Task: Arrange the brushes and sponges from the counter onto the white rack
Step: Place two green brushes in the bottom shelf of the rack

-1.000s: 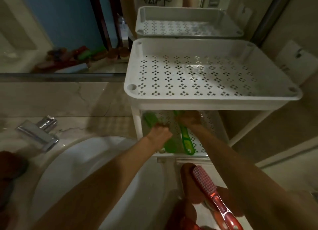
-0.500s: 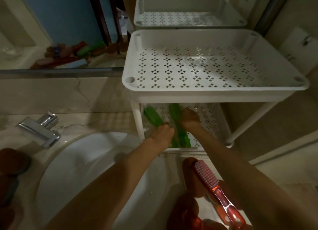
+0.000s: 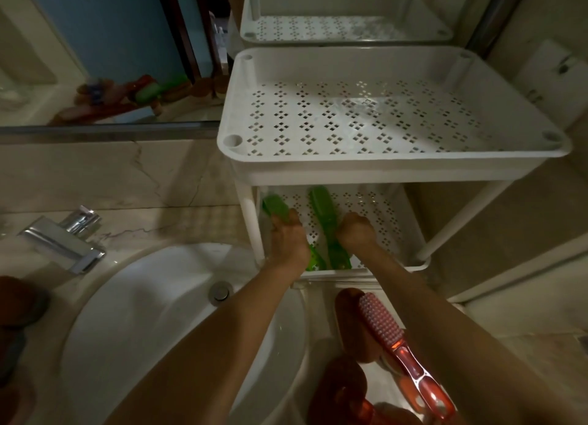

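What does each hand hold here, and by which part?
Left hand grips one green brush around its middle; right hand grips the other green brush mid-length. Both brushes lie on the lower shelf.

Two green brushes [image 3: 321, 221] lie on the rack's lower shelf [image 3: 381, 221], one red brush [image 3: 401, 354] at six o'clock, and two hands [image 3: 288, 237] reach in.

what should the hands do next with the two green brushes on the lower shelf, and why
Probably let go and draw both hands back out. The left hand and right hand each grip a green brush already lying on the lower shelf of the white rack, while the red brush still waits on the counter.
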A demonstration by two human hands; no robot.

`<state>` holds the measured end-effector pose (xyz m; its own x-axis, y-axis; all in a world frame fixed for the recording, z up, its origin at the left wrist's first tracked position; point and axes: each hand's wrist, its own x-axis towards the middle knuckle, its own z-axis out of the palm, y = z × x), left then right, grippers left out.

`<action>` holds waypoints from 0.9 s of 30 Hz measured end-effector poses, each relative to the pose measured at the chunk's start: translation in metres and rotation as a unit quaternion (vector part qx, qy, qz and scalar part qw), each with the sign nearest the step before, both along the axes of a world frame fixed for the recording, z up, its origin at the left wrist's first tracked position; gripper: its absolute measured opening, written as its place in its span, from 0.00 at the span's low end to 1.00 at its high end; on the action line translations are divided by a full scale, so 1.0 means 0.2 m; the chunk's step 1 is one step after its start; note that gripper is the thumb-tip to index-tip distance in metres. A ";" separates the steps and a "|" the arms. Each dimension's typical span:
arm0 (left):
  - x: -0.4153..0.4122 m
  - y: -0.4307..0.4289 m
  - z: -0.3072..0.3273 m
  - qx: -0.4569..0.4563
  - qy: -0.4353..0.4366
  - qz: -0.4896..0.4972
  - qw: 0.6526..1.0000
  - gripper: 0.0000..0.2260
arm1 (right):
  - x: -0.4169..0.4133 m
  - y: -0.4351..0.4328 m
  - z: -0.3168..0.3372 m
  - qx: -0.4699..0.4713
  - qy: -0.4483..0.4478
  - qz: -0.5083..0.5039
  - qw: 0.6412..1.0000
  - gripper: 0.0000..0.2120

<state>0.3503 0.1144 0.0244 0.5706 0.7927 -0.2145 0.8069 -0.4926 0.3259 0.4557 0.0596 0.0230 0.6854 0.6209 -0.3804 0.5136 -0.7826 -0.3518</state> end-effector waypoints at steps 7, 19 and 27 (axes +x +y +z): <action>0.11 -0.08 0.00 -0.226 -0.278 0.223 0.907 0.22 | 0.06 0.00 -0.02 -0.006 -0.004 -0.017 1.000 0.12; 0.10 -0.03 0.00 -0.116 -0.166 0.096 0.975 0.21 | 0.05 0.00 -0.02 0.030 0.017 0.023 0.999 0.14; 0.02 0.10 0.01 -0.014 0.100 -0.014 0.995 0.14 | -0.09 0.09 -0.08 0.065 0.003 0.090 0.994 0.16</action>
<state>0.3539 0.1346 0.0260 0.5362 0.7688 -0.3486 0.8430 -0.5088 0.1744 0.4383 0.0785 0.0062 0.5562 0.7777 -0.2930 0.6391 -0.6256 -0.4474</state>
